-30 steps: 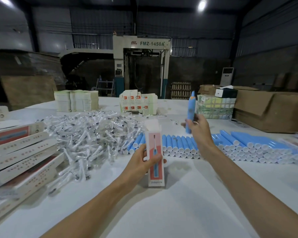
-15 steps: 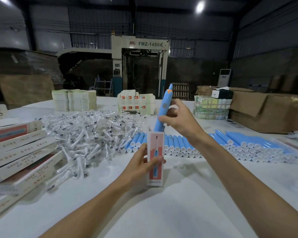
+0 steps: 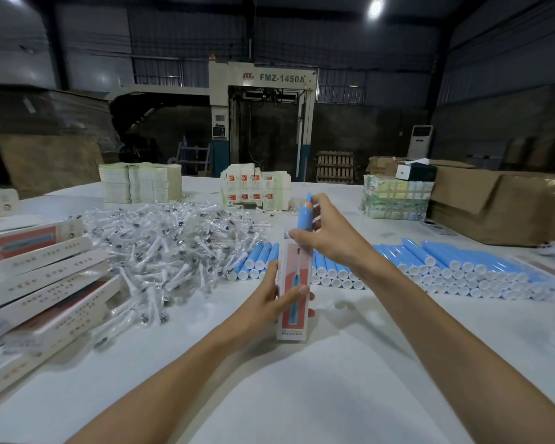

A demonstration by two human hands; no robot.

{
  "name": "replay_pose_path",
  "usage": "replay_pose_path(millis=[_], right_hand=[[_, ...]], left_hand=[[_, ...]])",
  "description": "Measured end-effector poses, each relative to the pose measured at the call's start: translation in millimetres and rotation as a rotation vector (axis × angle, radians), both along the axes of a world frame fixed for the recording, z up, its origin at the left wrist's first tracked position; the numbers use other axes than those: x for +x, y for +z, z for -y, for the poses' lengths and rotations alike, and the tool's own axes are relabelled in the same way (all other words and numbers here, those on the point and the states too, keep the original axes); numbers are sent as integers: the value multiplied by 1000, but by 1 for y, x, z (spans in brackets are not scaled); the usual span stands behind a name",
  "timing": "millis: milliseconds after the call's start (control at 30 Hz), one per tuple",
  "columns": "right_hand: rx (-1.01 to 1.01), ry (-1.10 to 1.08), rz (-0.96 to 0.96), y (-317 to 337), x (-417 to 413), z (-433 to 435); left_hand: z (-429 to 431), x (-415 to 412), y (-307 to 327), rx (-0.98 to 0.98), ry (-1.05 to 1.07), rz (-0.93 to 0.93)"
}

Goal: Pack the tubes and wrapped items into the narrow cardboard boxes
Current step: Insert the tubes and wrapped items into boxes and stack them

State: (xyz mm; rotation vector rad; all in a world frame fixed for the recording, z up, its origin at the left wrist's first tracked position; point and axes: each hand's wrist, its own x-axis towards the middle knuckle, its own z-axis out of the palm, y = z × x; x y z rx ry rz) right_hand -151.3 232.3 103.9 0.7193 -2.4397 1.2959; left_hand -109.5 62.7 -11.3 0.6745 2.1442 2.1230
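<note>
A grey machine (image 3: pixel 263 78) marked FMZ-1450A stands beyond the white surface (image 3: pixel 302 395). Large brown cartons (image 3: pixel 500 213) sit far right, a white floor unit (image 3: pixel 419 141) behind them.

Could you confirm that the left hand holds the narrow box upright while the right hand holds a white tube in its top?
Not quite: the head view shows the tube is blue, not white. The left hand holds the narrow box upright; the right hand holds the tube in its top.
</note>
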Motion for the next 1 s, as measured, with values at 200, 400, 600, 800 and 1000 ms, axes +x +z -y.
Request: replay_pose_path(millis=[200,400,600,800,1000], right_hand=[[-111,127,76,-18,0,-2],[-217,128,107,-43,-5,-2],[-437,48,167,-62,-11,14],[-229,16,247,-92,-26,57],[-57,120,303,-122,-28,139]], left_hand=[[-2,-6,-2,-3,-29,80],[1,-15,-8,1,-11,123],[16,-22,-3,45,245,-80],[66,-24,19,97,510,-169],[116,-29,28,170,725,-230]])
